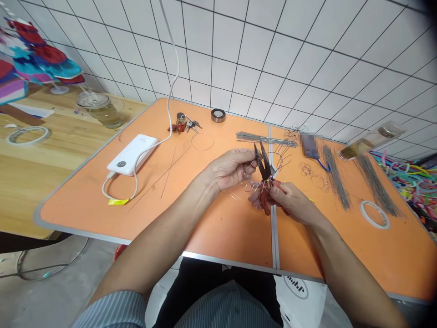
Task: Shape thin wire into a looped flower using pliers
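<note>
My right hand (287, 198) is wrapped round the red handles of a pair of pliers (264, 166), whose dark jaws point up and stand slightly apart. Fingers of my left hand (232, 168) pinch a bent wire piece (254, 186) with looped, spiky ends, just left of the jaws. This wirework curves in front of the pliers and around behind them to the right. Whether the jaws touch any wire I cannot make out. Both hands are above the orange table (205, 232), near its metal seam.
Wire bundles (336, 177) and a tape roll (374, 214) lie right. A white power bank (132, 154) with a cable, keys (186, 124) and black tape (218, 115) lie left and behind. A tilted glass bottle (372, 140) is far right; a glass jar (102, 109) stands left.
</note>
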`<state>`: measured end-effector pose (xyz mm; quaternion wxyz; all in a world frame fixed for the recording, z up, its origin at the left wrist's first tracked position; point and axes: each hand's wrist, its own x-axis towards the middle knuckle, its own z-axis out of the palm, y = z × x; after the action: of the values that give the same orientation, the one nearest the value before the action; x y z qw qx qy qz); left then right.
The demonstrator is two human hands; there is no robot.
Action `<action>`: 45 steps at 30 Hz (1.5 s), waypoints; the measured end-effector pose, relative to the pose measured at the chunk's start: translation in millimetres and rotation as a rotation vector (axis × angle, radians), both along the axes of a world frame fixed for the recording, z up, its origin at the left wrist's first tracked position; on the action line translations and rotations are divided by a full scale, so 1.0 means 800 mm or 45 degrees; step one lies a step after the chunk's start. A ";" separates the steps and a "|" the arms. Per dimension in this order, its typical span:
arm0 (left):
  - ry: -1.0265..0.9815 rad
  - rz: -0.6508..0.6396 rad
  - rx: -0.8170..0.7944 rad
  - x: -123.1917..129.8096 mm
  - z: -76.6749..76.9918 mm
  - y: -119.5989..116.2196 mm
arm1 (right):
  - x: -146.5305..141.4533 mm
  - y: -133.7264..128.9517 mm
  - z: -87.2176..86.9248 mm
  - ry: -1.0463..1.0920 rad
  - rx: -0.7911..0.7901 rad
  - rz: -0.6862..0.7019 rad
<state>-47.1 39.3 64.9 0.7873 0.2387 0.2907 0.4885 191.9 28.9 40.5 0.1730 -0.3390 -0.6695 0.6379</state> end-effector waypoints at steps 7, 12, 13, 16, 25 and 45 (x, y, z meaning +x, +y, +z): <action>-0.079 0.037 -0.006 -0.012 0.007 0.003 | 0.015 0.009 -0.006 -0.048 0.118 0.143; -0.073 0.060 0.038 -0.016 0.005 0.005 | 0.016 0.013 -0.006 -0.097 0.205 0.168; -0.074 0.061 0.045 -0.016 0.004 0.005 | 0.016 0.013 -0.006 -0.097 0.192 0.160; -0.074 0.066 0.057 -0.017 0.005 0.004 | 0.016 0.012 -0.007 -0.090 0.141 0.112; -0.047 0.096 0.064 -0.017 0.007 0.004 | 0.019 0.012 -0.007 -0.073 0.093 0.069; 0.031 0.181 -0.068 -0.013 0.010 0.004 | 0.018 0.014 -0.009 -0.618 1.051 -0.472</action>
<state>-57.6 42.3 72.5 0.7531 0.2024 0.3294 0.5324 206.5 40.0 33.0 0.2421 -0.4939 -0.8151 0.1819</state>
